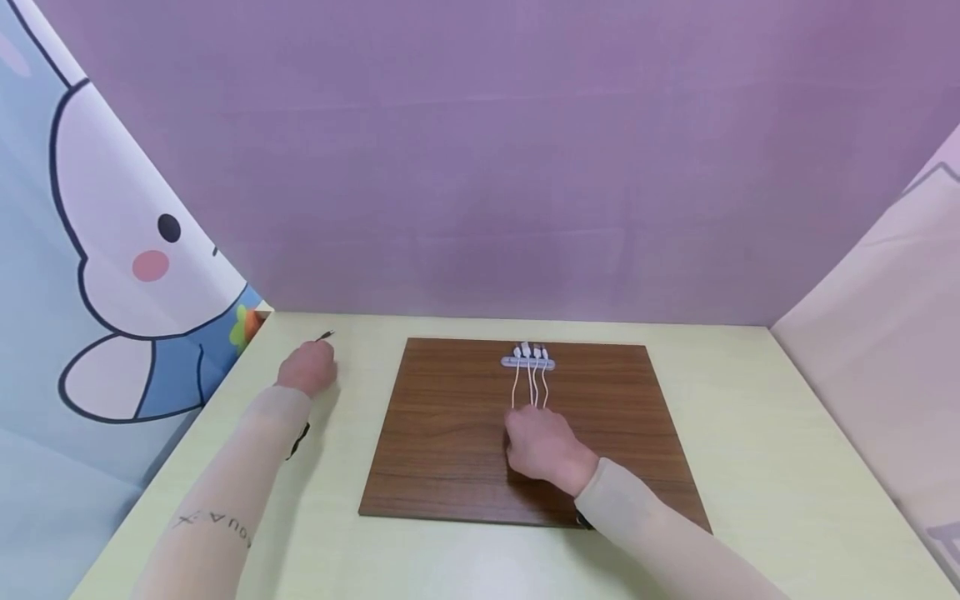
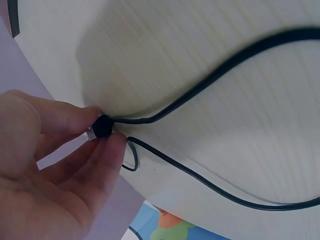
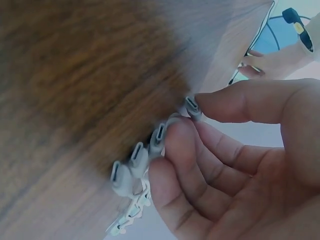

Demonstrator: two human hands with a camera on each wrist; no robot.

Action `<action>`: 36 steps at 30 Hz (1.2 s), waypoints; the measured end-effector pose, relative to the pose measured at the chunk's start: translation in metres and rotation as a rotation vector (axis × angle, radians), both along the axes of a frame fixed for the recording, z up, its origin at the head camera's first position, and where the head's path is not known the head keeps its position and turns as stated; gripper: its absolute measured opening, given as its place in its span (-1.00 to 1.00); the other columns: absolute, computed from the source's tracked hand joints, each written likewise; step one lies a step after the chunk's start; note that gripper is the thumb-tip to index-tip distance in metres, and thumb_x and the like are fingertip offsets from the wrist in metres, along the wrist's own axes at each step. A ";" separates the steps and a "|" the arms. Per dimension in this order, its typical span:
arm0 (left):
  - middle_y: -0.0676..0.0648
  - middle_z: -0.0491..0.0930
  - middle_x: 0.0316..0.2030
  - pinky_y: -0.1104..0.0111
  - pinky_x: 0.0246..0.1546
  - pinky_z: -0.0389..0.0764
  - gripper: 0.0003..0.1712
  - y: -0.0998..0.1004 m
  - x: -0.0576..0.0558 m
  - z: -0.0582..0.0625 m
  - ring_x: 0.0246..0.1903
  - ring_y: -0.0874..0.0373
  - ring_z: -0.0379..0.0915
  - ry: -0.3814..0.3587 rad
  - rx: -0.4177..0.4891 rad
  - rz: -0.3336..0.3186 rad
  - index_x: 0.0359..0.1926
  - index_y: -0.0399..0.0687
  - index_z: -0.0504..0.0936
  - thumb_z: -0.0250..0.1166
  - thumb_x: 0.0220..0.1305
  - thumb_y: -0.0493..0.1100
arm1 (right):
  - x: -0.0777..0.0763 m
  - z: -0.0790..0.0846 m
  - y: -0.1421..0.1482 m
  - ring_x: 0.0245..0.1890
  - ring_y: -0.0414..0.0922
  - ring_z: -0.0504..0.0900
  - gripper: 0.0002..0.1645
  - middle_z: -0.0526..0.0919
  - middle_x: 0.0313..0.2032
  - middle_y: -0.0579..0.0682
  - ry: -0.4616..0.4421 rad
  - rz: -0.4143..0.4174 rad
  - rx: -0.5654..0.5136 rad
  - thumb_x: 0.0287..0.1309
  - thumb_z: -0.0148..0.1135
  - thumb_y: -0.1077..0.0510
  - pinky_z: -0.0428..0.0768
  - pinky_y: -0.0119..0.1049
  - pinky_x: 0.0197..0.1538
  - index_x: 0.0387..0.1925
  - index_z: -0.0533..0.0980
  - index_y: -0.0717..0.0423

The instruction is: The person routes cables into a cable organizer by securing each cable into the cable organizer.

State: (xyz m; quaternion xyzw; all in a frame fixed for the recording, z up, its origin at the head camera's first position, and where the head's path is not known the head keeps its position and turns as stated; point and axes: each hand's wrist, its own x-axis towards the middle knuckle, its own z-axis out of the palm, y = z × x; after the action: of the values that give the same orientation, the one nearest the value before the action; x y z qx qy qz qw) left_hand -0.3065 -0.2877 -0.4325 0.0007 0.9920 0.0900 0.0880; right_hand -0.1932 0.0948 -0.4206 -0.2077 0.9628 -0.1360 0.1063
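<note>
My left hand (image 1: 309, 368) is at the far left of the table. In the left wrist view its thumb and fingers pinch a black cable (image 2: 200, 84) at a small black piece (image 2: 103, 126), with a pale flat strip (image 2: 62, 153) beside the palm. My right hand (image 1: 546, 446) is over the brown board. Between thumb and fingers it pinches a white USB-C cable (image 3: 192, 106) near its plug, seen in the right wrist view. Several other white USB-C plugs (image 3: 137, 157) stand in a row beside the fingertips. Their white cables (image 1: 534, 388) run up to a cable clip strip (image 1: 507, 362).
The brown wooden board (image 1: 450, 433) lies on the pale table (image 1: 757, 433). White cable ends (image 1: 526, 349) gather just beyond the strip at the board's far edge. A purple cloth (image 1: 480, 183) rises behind the table, with printed cloth (image 1: 112, 275) at the left.
</note>
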 end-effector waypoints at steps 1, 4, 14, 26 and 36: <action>-0.47 0.60 -0.12 -0.20 -0.15 0.61 -0.74 0.000 0.000 0.000 -0.08 -0.40 0.57 0.002 -0.001 -0.002 -0.17 -0.42 0.57 0.00 0.39 -0.31 | 0.000 0.000 0.000 -0.64 -0.13 0.44 -0.88 0.48 -0.56 -0.04 -0.002 0.001 -0.006 0.13 0.25 0.35 0.44 -0.27 -0.61 -0.47 0.53 0.14; -0.47 0.60 -0.14 -0.19 -0.14 0.61 -0.75 -0.001 0.001 0.001 -0.09 -0.40 0.58 0.010 -0.002 -0.008 -0.17 -0.44 0.57 0.00 0.39 -0.32 | 0.000 0.000 -0.001 -0.65 -0.14 0.44 -0.87 0.47 -0.57 -0.05 -0.002 0.004 -0.016 0.15 0.23 0.35 0.44 -0.28 -0.61 -0.48 0.52 0.13; -0.46 0.62 -0.18 -0.16 -0.16 0.62 -0.78 0.001 0.001 -0.001 -0.16 -0.35 0.61 0.039 0.020 -0.038 -0.24 -0.41 0.57 0.03 0.36 -0.33 | 0.000 -0.004 0.001 -0.61 -0.12 0.45 -0.95 0.48 -0.55 -0.05 0.020 0.000 -0.021 0.16 0.19 0.34 0.45 -0.23 -0.61 -0.34 0.54 0.17; -0.29 0.64 -0.31 -0.04 -0.18 0.58 -0.86 0.008 -0.004 -0.004 -0.31 -0.17 0.55 0.097 0.061 -0.098 -0.36 -0.33 0.59 0.12 0.27 -0.35 | -0.003 -0.009 0.006 -0.55 -0.15 0.50 -0.97 0.56 -0.50 -0.08 0.090 0.057 -0.033 0.21 0.22 0.28 0.54 -0.18 -0.50 -0.35 0.56 0.13; -0.40 0.63 -0.05 -0.04 -0.05 0.60 -0.78 0.036 -0.003 -0.002 -0.13 -0.21 0.58 0.063 0.160 -0.114 -0.12 -0.41 0.62 0.10 0.32 -0.37 | -0.003 -0.012 0.007 -0.50 -0.14 0.54 -0.88 0.58 -0.49 -0.09 0.152 0.077 -0.040 0.22 0.28 0.24 0.59 -0.12 -0.41 -0.44 0.54 0.07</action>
State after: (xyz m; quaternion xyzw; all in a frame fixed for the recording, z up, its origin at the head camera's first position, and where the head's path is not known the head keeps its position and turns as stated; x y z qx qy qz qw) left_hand -0.3092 -0.2521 -0.4340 0.0671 0.9823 0.1638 0.0616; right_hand -0.1963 0.1015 -0.4326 -0.2561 0.9566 -0.1347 0.0341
